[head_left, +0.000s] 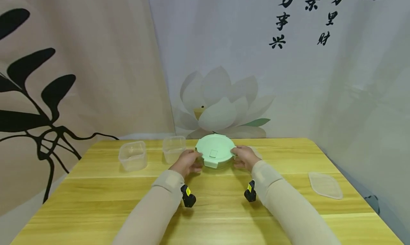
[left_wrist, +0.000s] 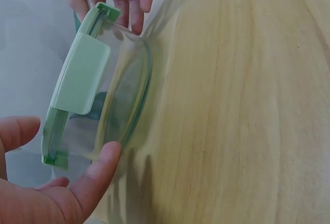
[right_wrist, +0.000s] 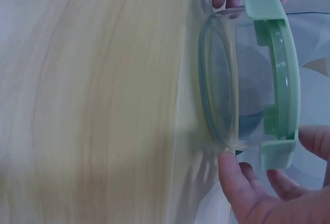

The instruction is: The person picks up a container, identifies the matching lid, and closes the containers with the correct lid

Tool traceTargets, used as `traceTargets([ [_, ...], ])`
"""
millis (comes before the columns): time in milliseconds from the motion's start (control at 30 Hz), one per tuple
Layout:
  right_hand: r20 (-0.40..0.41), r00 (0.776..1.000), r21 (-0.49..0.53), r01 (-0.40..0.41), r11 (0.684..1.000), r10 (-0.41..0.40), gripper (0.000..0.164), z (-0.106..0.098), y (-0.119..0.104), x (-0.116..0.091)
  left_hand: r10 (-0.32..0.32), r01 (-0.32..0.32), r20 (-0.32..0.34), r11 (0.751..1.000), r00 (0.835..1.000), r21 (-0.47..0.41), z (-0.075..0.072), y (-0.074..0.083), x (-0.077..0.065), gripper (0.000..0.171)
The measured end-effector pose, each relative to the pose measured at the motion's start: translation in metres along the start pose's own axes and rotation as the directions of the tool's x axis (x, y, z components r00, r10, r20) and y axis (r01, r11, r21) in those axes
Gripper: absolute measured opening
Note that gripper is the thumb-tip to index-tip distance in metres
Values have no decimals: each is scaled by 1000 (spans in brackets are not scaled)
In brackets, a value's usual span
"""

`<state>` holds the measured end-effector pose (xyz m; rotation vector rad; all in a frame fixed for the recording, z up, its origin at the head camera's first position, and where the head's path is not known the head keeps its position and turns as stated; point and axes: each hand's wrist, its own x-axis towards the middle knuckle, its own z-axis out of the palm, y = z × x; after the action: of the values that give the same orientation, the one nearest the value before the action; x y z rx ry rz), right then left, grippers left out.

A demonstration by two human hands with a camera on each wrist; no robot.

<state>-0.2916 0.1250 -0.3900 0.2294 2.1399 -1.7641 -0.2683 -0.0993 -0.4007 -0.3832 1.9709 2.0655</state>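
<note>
A round glass food container (head_left: pixel 216 152) with a mint-green lid is held between my two hands at the far middle of the table. My left hand (head_left: pixel 187 162) grips its left side, and my right hand (head_left: pixel 246 158) grips the right side. In the left wrist view, a left fingertip meets the clear glass bowl (left_wrist: pixel 121 85) low down while the thumb is beside the green lid (left_wrist: pixel 82 74). The right wrist view has the right fingers at the base of the glass and the thumb by the lid's edge (right_wrist: pixel 294 80). Clip flaps hang down on the lid's sides.
Two clear plastic tubs, a left one (head_left: pixel 132 156) and a right one (head_left: pixel 173 149), stand left of my hands. A flat translucent lid (head_left: pixel 326 185) lies near the table's right edge; another pale flat piece (head_left: pixel 256 152) shows partly behind my right hand. A printed curtain (head_left: pixel 230 42) hangs behind the table.
</note>
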Motion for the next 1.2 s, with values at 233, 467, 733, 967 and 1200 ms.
traceTargets([
  [233, -29, 996, -62, 84, 995, -86, 61, -5, 2, -12, 7, -6, -22, 997, 1000, 79, -3, -3, -9, 64],
  [467, -86, 980, -127, 169, 977, -180, 59, -10, -1, -17, 61, -54, -48, 989, 997, 140, -7, -1, -22, 57],
  [733, -138, 949, -207, 253, 945, -284, 57, -15, -11, -18, 187, -163, -63, 946, 980, 282, -19, 16, -41, 53],
  [967, -115, 945, -205, 280, 938, -307, 58, -11, -17, -25, 261, -222, -76, 917, 962, 332, -33, 27, -55, 52],
  [1200, -84, 936, -172, 324, 930, -341, 57, 2, -26, -35, 308, -239, -130, 892, 943, 383, -45, 38, -61, 48],
])
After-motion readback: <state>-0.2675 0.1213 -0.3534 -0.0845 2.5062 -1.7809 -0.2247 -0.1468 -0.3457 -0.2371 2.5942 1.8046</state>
